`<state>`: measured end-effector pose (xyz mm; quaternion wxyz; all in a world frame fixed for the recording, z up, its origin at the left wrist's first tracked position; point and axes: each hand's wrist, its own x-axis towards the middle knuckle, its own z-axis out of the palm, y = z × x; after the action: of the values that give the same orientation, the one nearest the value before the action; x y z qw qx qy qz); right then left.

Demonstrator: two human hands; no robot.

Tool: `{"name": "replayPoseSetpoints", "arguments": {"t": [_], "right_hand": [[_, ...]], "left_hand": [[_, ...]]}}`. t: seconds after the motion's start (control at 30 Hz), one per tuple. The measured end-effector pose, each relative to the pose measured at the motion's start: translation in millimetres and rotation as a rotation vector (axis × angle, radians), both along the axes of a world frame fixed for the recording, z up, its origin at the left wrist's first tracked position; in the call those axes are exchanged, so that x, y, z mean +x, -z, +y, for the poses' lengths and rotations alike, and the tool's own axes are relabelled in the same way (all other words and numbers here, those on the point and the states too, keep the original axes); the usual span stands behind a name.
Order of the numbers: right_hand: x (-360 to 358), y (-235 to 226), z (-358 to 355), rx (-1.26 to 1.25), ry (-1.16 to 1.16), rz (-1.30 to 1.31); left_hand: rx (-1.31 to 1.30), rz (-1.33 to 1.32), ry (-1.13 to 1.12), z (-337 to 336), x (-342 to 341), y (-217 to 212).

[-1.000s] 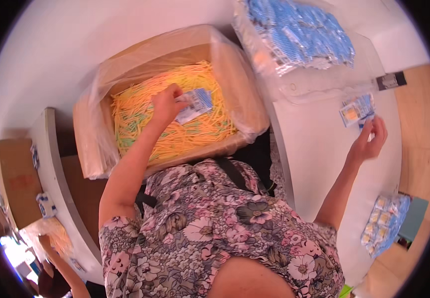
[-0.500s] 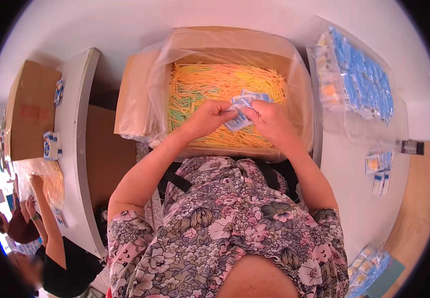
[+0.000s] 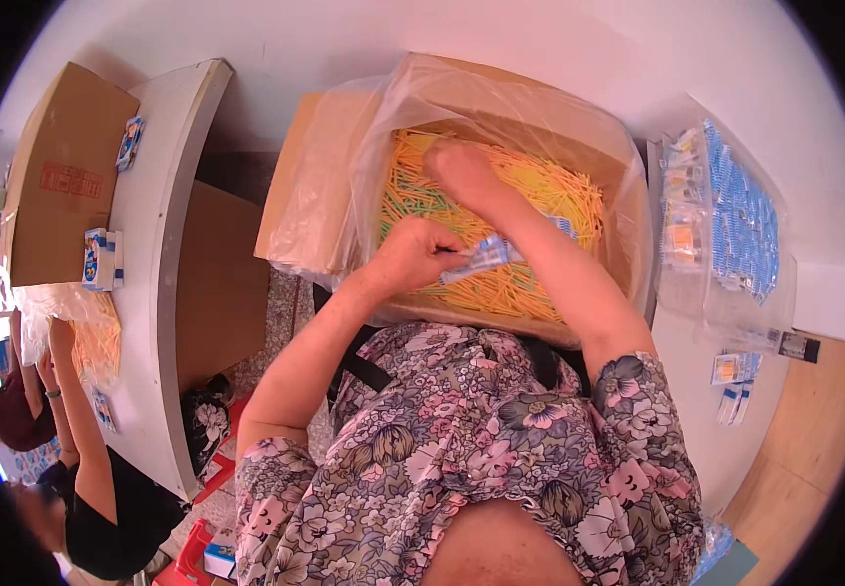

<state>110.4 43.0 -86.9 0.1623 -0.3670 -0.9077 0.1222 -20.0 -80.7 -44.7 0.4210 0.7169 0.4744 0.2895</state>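
Thin orange, yellow and green plastic sticks (image 3: 569, 190) fill a cardboard box (image 3: 442, 311) lined with clear plastic film, right in front of me. Over its near part, my left hand (image 3: 415, 256) pinches small blue-and-white printed packets (image 3: 489, 256) between thumb and fingers. Part of them passes behind my right forearm. My right hand (image 3: 466, 176) is down on the sticks toward the far left of the box, its back turned up. Its fingertips are hidden, so whether it grips any sticks cannot be seen.
Right of the box, a clear plastic bin (image 3: 681, 283) holds rows of blue packets (image 3: 740, 220). A few loose packets (image 3: 735, 369) lie nearer on that white table. At left, a white table (image 3: 164, 244) bears a carton (image 3: 66, 186) and small boxes (image 3: 100, 259); co-workers (image 3: 115, 518) work beyond it.
My right hand has let go of the packets and moved far and left onto the sticks. The left hand still holds the packets. The whole view has shifted a little.
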Motion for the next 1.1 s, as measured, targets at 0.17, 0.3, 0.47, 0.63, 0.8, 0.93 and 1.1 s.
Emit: {"name": "replayPoseSetpoints", "arguments": {"t": [0.17, 0.3, 0.47, 0.63, 0.8, 0.93, 1.1], "right_hand": [[-46, 5, 11, 0.134, -0.035, -0.578], [-64, 53, 31, 0.217, 0.003, -0.589], [-74, 66, 39, 0.193, 0.046, -0.644], [-75, 29, 20, 0.418, -0.08, -0.896], [-64, 59, 41, 0.446, -0.008, -0.894], [-43, 12, 15, 0.527, -0.046, -0.735], [-7, -27, -13, 0.059, 0.022, -0.404]], "left_hand": [[0.044, 0.019, 0.201, 1, -4, -2], [0.055, -0.039, 0.195, 1, -2, -3], [0.095, -0.017, 0.209, 3, -1, 0], [0.069, -0.012, 0.178, 0, -8, 0], [0.053, -0.007, 0.199, 6, 3, -10], [0.065, 0.007, 0.173, 4, -3, -3], [0.073, 0.007, 0.158, 1, -7, 1]]}}
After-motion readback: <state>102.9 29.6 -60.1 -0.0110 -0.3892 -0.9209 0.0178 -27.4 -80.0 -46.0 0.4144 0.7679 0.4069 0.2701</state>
